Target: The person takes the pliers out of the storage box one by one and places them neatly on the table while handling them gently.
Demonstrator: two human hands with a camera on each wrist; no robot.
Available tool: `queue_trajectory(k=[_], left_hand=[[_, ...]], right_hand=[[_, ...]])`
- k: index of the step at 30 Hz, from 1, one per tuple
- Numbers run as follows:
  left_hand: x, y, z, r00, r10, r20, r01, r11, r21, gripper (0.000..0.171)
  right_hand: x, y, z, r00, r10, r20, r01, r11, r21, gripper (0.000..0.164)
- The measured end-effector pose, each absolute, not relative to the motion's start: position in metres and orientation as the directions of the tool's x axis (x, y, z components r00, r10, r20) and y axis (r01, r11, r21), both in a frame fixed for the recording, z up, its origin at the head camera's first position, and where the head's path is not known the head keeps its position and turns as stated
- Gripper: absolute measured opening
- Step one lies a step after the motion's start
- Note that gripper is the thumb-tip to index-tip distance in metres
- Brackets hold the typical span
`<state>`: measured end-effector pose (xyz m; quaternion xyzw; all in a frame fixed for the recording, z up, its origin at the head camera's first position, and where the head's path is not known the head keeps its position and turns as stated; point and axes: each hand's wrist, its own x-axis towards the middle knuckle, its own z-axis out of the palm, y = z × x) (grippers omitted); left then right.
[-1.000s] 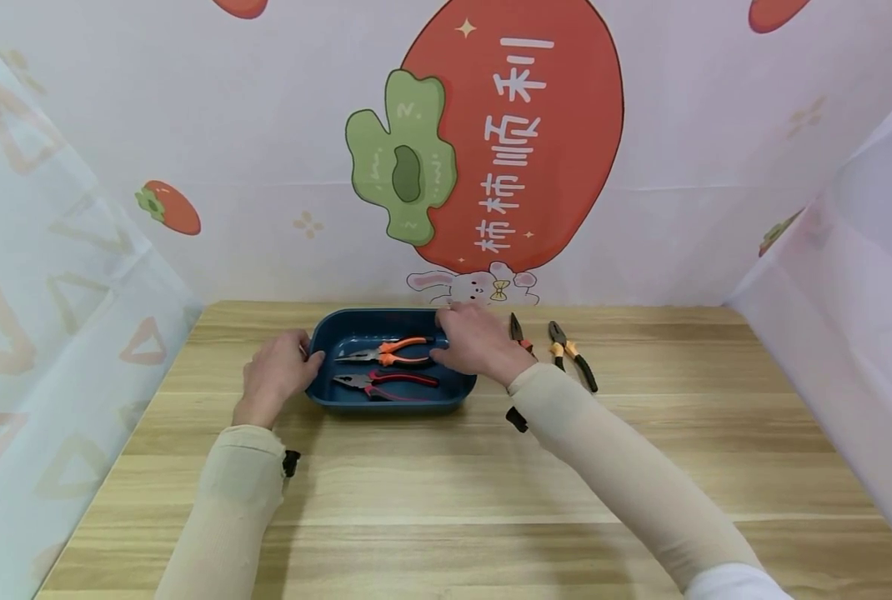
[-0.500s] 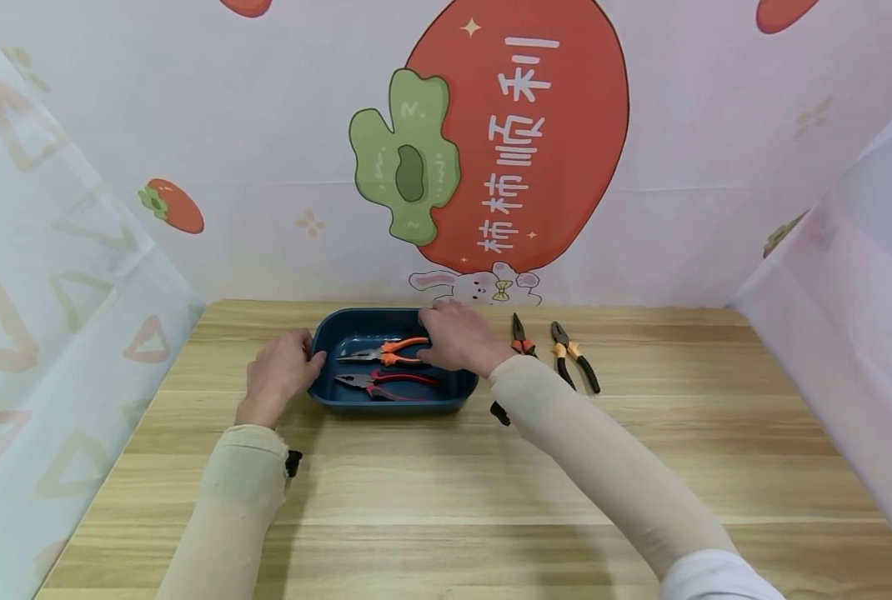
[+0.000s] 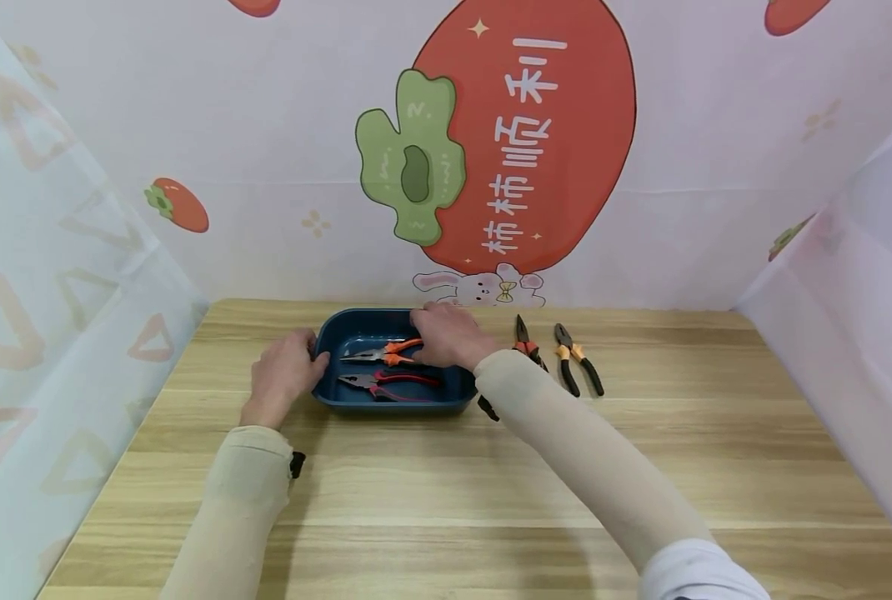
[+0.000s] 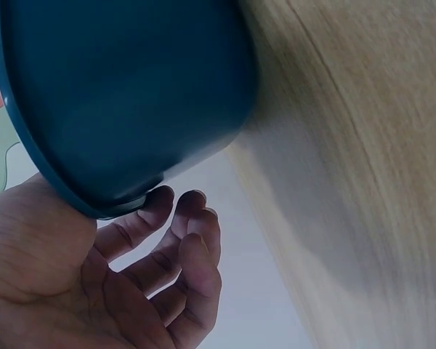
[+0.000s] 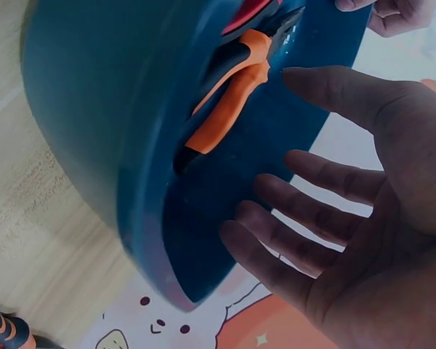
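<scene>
A dark blue plastic tub (image 3: 393, 407) stands on the table, and my left hand (image 3: 279, 377) grips its left end, thumb over the rim. In the left wrist view the fingers (image 4: 196, 265) curl below that rim. Orange-handled long-nose pliers (image 3: 393, 354) lie inside the tub, with red-and-black pliers (image 3: 374, 383) in front of them. My right hand (image 3: 449, 337) hangs over the tub's right part, covering the orange handle ends in the head view. In the right wrist view its fingers are spread and loosely bent, apart from the orange handles (image 5: 229, 109).
To the right of the tub lie red-and-black long-nose pliers (image 3: 523, 335), partly behind the right forearm, and yellow-and-black pliers (image 3: 577, 358). A printed cloth backdrop (image 3: 266, 250) rises at the table's back edge, with side cloths left and right. The wooden table (image 3: 416, 517) extends in front.
My right hand has moved left, further over the tub and the orange pliers. More of the pliers outside the tub now shows. The left hand keeps its grip on the rim.
</scene>
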<state>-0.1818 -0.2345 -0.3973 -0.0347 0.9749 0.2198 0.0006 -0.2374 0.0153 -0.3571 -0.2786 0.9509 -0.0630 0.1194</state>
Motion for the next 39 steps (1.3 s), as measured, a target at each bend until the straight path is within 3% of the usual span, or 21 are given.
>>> queue_trajectory(k=[11,39], left_hand=[[-0.184,-0.234,-0.399,-0.997,-0.08,-0.021,-0.081,0.905,0.417,0.019],[-0.183,-0.233,-0.399,-0.996,-0.085,-0.032,-0.09,0.906,0.413,0.019]], right_hand=[[-0.242,0.006,-0.367,-0.803,-0.557,-0.212,-0.532,0.83,-0.168,0.052],[-0.251,-0.012,-0.383,-0.777,-0.572,-0.262,-0.551,0.82,-0.153,0.037]])
